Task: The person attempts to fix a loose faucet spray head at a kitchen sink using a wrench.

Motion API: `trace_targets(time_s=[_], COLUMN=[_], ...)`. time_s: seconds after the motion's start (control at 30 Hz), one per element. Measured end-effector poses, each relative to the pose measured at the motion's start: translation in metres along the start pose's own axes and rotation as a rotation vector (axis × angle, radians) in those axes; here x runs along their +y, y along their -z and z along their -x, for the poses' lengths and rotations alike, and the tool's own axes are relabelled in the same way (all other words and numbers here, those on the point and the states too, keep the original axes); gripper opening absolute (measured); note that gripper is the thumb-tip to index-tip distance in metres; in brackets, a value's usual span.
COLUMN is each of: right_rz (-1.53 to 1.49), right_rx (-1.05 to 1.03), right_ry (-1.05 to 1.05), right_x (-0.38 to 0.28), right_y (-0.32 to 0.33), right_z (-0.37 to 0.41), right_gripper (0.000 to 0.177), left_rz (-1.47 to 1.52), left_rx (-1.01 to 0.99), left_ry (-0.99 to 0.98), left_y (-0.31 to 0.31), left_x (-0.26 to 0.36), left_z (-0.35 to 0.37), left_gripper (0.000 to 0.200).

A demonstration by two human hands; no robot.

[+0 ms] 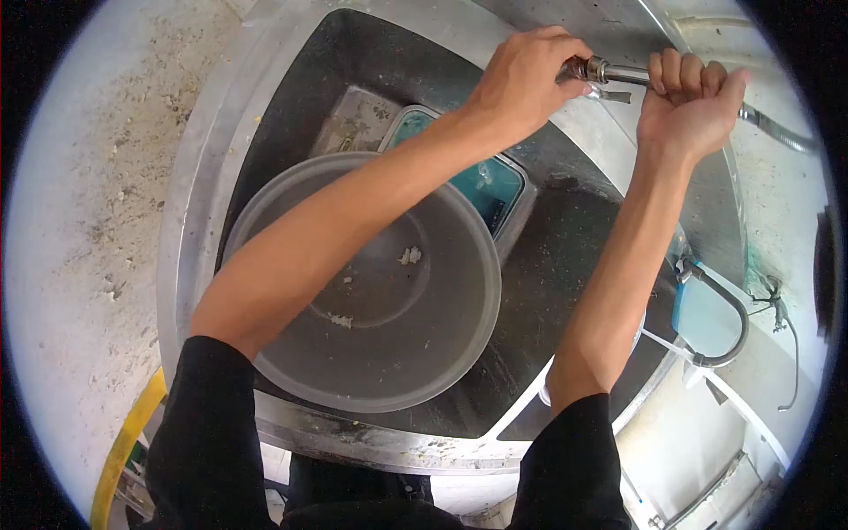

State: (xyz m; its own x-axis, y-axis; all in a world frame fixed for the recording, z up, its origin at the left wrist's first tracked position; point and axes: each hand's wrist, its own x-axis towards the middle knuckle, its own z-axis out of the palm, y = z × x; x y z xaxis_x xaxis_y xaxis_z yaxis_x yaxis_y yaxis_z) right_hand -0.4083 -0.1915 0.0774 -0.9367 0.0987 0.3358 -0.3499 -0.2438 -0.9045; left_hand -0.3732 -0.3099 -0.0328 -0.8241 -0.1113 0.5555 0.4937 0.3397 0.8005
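My left hand (pixel 534 75) is closed around the head end of a chrome sink sprayer (pixel 627 74) over the far right part of the sink. My right hand (pixel 693 102) wraps round the sprayer's handle farther to the right, and a ribbed metal hose (pixel 777 132) runs on from there. A small flat lever juts out below the collar between both hands. Beneath my left forearm, a large translucent round basin (pixel 424 344) rests in the sink, with a few whitish scraps on its bottom. Part of the basin is hidden by that arm.
The steel sink (pixel 565 238) has a dark, wet-looking floor. Behind the basin lies a rectangular container (pixel 486 190) with a teal inside. A curved faucet (pixel 740 322) stands at the right. A stained wall (pixel 106 177) borders the left, with a yellow edge (pixel 132 433) below.
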Motion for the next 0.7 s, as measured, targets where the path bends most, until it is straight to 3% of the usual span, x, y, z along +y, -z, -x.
trace_targets(time_s=[0.17,0.3,0.4,0.5,0.6,0.7], right_rz=[0.148,0.168,0.151,0.120,0.163,0.203], right_rx=[0.054,-0.025,-0.031,-0.062,-0.059,-0.033], right_ry=[0.005,0.008,0.008,0.012,0.025,0.021], right_x=[-0.007,-0.011,-0.012,-0.008,-0.009,-0.006], right_y=[-0.013,-0.016,-0.018,-0.017,-0.020,-0.027], right_z=[-0.001,-0.002,-0.002,-0.001,0.001,0.005], right_gripper=[0.051,0.050,0.050,0.051,0.052,0.053], left_rz=[0.068,0.073,0.151,0.213,0.123,0.143], left_rx=[0.061,0.119,0.094,0.079,0.083,-0.056], left_ry=[0.096,0.051,0.016,0.113,0.014,0.128], left_y=[-0.009,-0.012,-0.011,-0.005,-0.003,-0.005], left_x=[0.004,0.006,0.010,0.009,0.007,0.011], left_z=[-0.001,-0.001,-0.002,-0.005,-0.006,-0.008], left_gripper=[0.029,0.030,0.031,0.033,0.034,0.039])
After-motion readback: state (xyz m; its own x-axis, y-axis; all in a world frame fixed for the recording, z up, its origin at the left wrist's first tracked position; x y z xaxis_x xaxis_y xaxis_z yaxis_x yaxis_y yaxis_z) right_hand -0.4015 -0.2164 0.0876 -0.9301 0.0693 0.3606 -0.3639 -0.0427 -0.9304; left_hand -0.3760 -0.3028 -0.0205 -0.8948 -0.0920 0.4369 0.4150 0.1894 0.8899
